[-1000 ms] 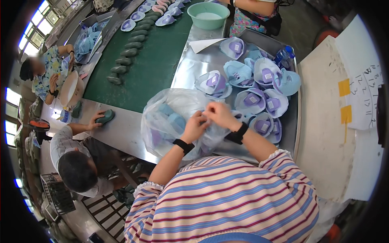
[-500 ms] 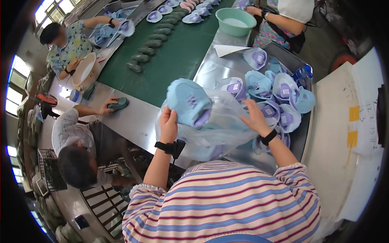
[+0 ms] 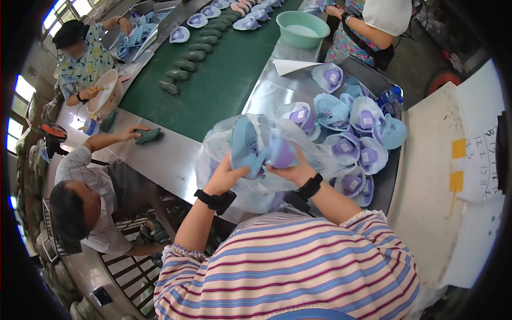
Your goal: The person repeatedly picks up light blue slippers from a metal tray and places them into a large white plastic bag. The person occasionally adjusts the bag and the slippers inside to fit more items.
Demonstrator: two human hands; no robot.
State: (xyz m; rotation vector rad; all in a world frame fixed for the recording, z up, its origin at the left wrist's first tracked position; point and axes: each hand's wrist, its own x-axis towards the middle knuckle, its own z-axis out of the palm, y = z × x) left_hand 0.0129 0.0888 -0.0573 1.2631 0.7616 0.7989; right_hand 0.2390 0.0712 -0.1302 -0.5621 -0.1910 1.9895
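Note:
In front of me, both my hands are closed on a light-blue and purple shoe upper. My left hand (image 3: pixel 228 173) grips its blue part (image 3: pixel 244 140), thumb pointing inward. The fingers of my right hand (image 3: pixel 295 168) wrap the purple part (image 3: pixel 281 153); I cannot tell whether this is the same upper or a second one. Under and behind them spreads a clear plastic bag (image 3: pixel 216 140), with more blue and purple pieces showing through. To the right of my right hand, several uppers (image 3: pixel 368 117) lie heaped in a metal tray (image 3: pixel 393 178).
A green conveyor belt (image 3: pixel 218 80) carries a row of dark green shoe lasts (image 3: pixel 185 65) and more uppers. A mint-green basin (image 3: pixel 303 29) stands beside it. Co-workers sit at left and far right; one's hand touches a green last (image 3: pixel 146 135). A blue-capped bottle (image 3: pixel 390 98) lies by the heap.
My right hand has come from the plastic bag to the upper, gripping its purple part. My left hand has turned the upper more edge-on. Items on the belt have shifted toward me.

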